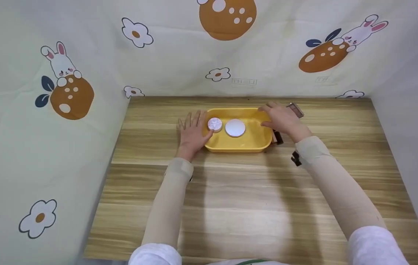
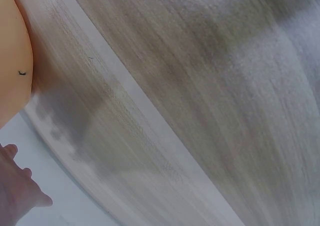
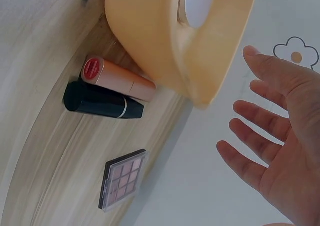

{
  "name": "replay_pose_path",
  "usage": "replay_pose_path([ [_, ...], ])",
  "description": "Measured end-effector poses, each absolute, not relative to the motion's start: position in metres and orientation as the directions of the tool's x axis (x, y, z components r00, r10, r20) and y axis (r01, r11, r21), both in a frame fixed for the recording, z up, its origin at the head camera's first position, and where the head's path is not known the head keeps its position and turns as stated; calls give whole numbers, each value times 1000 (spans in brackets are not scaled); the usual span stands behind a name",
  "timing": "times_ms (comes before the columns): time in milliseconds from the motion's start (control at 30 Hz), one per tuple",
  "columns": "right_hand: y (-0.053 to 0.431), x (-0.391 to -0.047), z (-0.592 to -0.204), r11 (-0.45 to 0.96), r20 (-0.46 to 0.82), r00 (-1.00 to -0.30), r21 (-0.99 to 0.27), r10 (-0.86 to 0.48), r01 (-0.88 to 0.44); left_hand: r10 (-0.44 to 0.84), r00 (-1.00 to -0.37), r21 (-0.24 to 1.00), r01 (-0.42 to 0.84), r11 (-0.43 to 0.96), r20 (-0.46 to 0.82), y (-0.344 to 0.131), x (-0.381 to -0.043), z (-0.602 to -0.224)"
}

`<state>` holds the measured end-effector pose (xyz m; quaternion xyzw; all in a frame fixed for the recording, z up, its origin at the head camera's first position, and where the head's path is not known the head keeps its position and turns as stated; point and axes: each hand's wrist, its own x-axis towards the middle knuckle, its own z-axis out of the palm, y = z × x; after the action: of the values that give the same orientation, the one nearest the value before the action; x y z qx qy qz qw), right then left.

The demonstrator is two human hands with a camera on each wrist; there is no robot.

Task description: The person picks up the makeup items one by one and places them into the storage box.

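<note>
A yellow plastic tub [image 1: 238, 149] sits on the table with two white round cases inside. The smaller case [image 1: 214, 124] has a star-like raised pattern on its lid; the larger case [image 1: 235, 128] is smooth. At the tub's left end is my left hand [image 1: 193, 135], fingers spread and thumb over the rim. My right hand [image 1: 281, 117] hovers by the right end, its fingers loosely bent and holding nothing. Beside that end lie a black lipstick tube [image 3: 95, 101] and a rose-gold lipstick tube [image 3: 120, 80]. An eyeshadow palette [image 3: 122, 178] is just beyond them.
The wood-grain table [image 1: 238, 198] reaches a back wall of printed cloth [image 1: 179, 55], with cloth on both sides too. A black wrist-camera piece [image 1: 296, 158] shows beside my right wrist.
</note>
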<state>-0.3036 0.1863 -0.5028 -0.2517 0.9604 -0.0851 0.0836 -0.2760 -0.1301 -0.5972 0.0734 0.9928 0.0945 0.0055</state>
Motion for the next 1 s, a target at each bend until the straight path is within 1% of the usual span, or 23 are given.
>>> replay_pose_path([
  [167,193,-304,-503,871,-129,-868,-194,-479,-452,142,-990,185,143,972,17,-130,-276,-597],
  [433,203,-302,-505,867,-116,-869,-212,-481,-451,146,-989,187,148,971,23,-131,-275,-598],
  [700,213,-300,-510,879,-119,-881,-205,-459,-430,148,-989,189,143,972,-11,-131,-274,-597],
  [1000,224,-296,-518,872,-105,-881,-233,-462,-430,160,-987,202,155,967,-5,-131,-275,-596],
])
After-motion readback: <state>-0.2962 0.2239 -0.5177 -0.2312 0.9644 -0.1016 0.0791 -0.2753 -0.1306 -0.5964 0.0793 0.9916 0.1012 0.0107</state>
